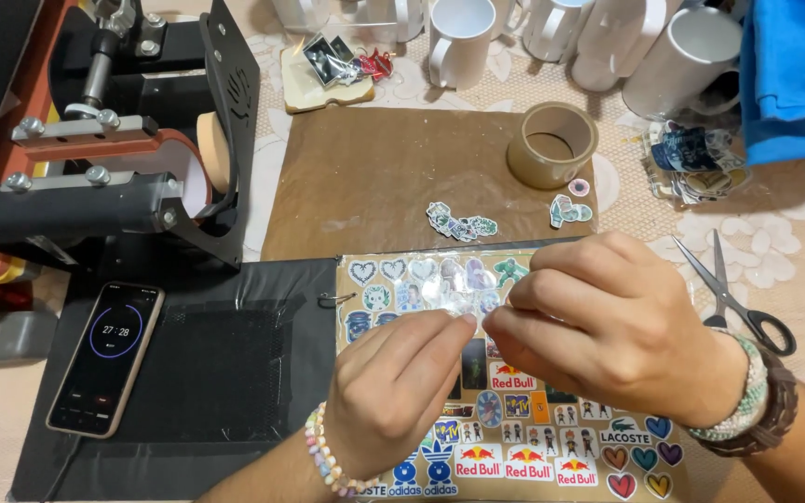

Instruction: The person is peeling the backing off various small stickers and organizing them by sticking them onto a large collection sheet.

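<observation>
The sticker sheet point(514, 410) shows many colours: pale hearts along its top edge, red, yellow and blue emblems lower down, coloured hearts at its right corner. Above it lies a brown mat point(375, 177) with a tan tape roll point(552, 144). Further up stand white mugs point(463, 37). Left of the sheet, a black pad point(207, 373) carries a black phone point(107, 359). The bench point(794, 242) has a beige floral cloth.

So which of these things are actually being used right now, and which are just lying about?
In use:
- left hand and right hand, pinching a small clear piece
- sticker sheet under them

Lying about:
- tape roll
- scissors
- white mugs
- phone showing a timer
- mug press
- loose cut stickers
- blue cloth
</observation>
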